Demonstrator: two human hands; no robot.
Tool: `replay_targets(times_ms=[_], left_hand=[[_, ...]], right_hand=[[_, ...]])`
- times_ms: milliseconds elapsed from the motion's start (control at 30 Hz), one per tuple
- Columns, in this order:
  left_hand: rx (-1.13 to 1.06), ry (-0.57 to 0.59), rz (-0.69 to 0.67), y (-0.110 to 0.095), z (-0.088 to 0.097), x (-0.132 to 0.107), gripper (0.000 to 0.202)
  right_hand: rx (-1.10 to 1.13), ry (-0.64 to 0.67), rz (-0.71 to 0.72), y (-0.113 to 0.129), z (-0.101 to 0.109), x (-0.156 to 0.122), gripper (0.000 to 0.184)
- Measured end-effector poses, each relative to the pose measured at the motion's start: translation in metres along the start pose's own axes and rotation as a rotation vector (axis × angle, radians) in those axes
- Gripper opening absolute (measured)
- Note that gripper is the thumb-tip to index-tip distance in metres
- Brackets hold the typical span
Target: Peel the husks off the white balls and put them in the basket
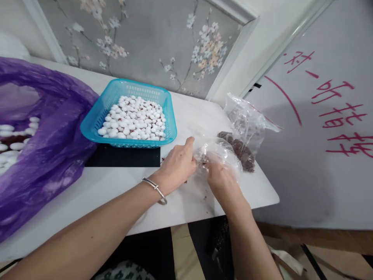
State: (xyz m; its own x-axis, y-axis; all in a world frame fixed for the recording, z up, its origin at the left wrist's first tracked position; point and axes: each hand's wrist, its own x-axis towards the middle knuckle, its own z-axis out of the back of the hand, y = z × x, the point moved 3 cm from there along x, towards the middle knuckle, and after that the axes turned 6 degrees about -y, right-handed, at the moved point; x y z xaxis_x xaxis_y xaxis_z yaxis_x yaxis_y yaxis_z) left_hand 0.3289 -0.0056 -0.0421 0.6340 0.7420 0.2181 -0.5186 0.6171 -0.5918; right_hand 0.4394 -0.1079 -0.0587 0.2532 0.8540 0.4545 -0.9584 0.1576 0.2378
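- The left hand [178,162], to the right of the blue basket [128,142] and on its near side, had its fingers curled in at the clear bag [215,151] and seemed to pinch the edge of the plastic.
- The right hand [222,175], farther right of the basket, had its fingertips behind or inside the film — whether that grip had closed on anything, I could not tell.
- The clear bag lay right of the basket, between the hands; the step in hand looked like working at its plastic, and the next move seemed to call for a steady left grip and care with the loose film.
- Brown crumbs [205,197] dotted the counter [182,208], right of the basket and nearer than it.
- A purple bag [61,101] stood just left of the basket, well apart from the hands.
- A black mat [125,156] showed at the basket's near side; white oval pieces [134,120] covered the basket's inside.
- A zip bag [247,121] and brown granules [241,151] sat right of the basket, beyond the clear bag — close enough to crowd the right hand.
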Motion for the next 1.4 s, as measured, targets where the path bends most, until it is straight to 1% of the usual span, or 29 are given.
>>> replay_targets(times_ms=[33,67,167,267,367,567,800,900,967,1033,1133,1200,1267,1333,1400], left_hand=[[0.0,0.001,-0.002,-0.001,0.0,-0.001,0.055],[0.003,-0.001,-0.003,-0.001,-0.001,-0.001,0.055],[0.021,-0.017,-0.003,-0.001,0.0,-0.001,0.054],[0.033,-0.024,-0.009,-0.001,0.0,-0.001,0.053],[0.032,-0.02,-0.015,0.0,0.001,0.0,0.052],[0.026,-0.03,-0.019,0.001,0.001,0.0,0.053],[0.021,-0.025,-0.001,0.002,0.003,0.001,0.052],[0.02,-0.019,0.008,0.002,0.004,0.001,0.051],[0.02,-0.017,0.014,0.003,0.005,0.001,0.052],[0.018,-0.015,0.019,0.003,0.006,0.001,0.052],[0.017,-0.012,0.03,0.005,0.006,0.003,0.051],[0.021,-0.016,0.041,0.006,0.006,0.005,0.051],[0.028,-0.023,0.052,0.007,0.006,0.007,0.051],[0.033,-0.026,0.061,0.007,0.006,0.007,0.05],[0.034,-0.024,0.062,0.007,0.007,0.007,0.05]], right_hand=[[0.001,0.032,-0.03,-0.001,-0.001,0.002,0.039],[-0.062,0.062,-0.031,-0.001,-0.002,0.006,0.038],[-0.129,0.123,-0.049,0.002,-0.007,0.015,0.032],[-0.164,0.168,-0.06,0.007,-0.012,0.02,0.026],[-0.181,0.189,-0.061,0.014,-0.012,0.023,0.024],[-0.195,0.123,-0.057,0.023,-0.002,0.023,0.027],[-0.151,0.043,-0.054,0.014,-0.005,0.018,0.028],[-0.12,0.004,-0.059,0.015,-0.002,0.018,0.028],[-0.1,-0.018,-0.062,0.022,0.004,0.014,0.028],[-0.059,-0.04,-0.059,0.034,0.013,0.006,0.026],[0.086,-0.081,-0.031,0.057,0.023,-0.011,0.025],[0.17,-0.059,-0.008,0.07,0.021,-0.02,0.026],[0.207,-0.014,0.011,0.076,0.016,-0.026,0.029],[0.232,0.026,0.031,0.074,0.012,-0.027,0.032],[0.227,0.025,0.021,0.065,0.013,-0.023,0.034]])
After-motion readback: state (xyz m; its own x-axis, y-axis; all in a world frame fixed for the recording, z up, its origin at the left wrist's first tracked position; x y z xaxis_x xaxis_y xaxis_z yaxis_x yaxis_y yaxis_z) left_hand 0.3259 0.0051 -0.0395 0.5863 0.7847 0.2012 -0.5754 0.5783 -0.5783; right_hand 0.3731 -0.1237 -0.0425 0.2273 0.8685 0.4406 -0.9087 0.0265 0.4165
